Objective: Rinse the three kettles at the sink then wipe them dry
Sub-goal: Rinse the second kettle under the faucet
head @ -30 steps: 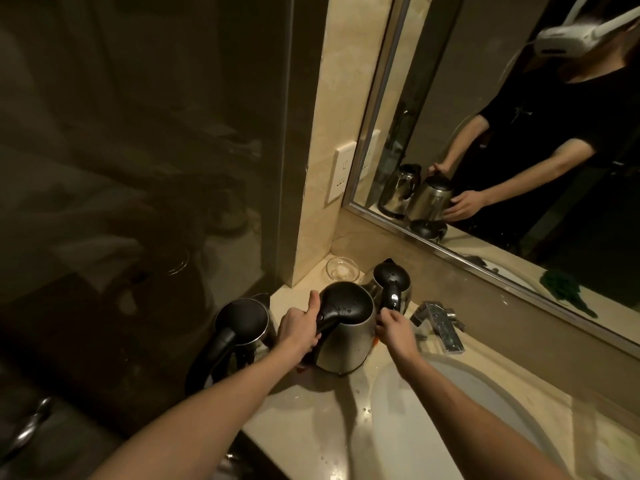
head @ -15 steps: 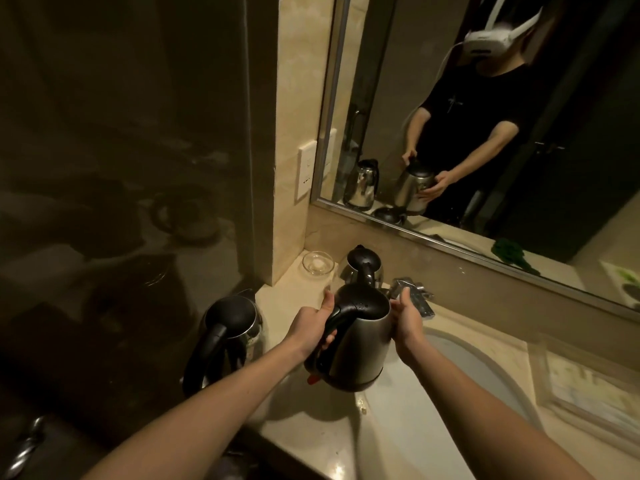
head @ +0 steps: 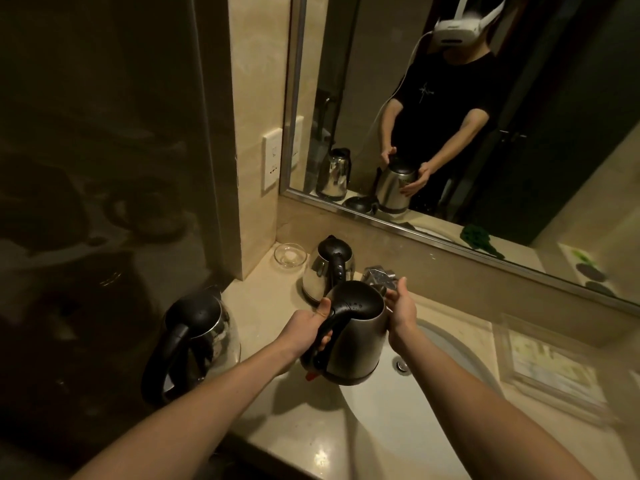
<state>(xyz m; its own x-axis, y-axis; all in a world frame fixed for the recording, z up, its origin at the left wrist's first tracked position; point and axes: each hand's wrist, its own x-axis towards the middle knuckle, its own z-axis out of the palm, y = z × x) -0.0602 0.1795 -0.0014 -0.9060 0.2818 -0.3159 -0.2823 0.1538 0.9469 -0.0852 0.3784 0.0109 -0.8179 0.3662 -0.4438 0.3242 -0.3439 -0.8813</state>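
middle kettle (head: 360, 344): steel, black lid shut, raised over sink (head: 415, 414) rim | rear kettle (head: 327, 268): on counter (head: 266, 306) | left kettle (head: 197, 341): counter edge

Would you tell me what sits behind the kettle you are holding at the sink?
Behind the held kettle the chrome tap shows only its top; the kettle and the right hand cover the rest. A second kettle stands behind to the left.
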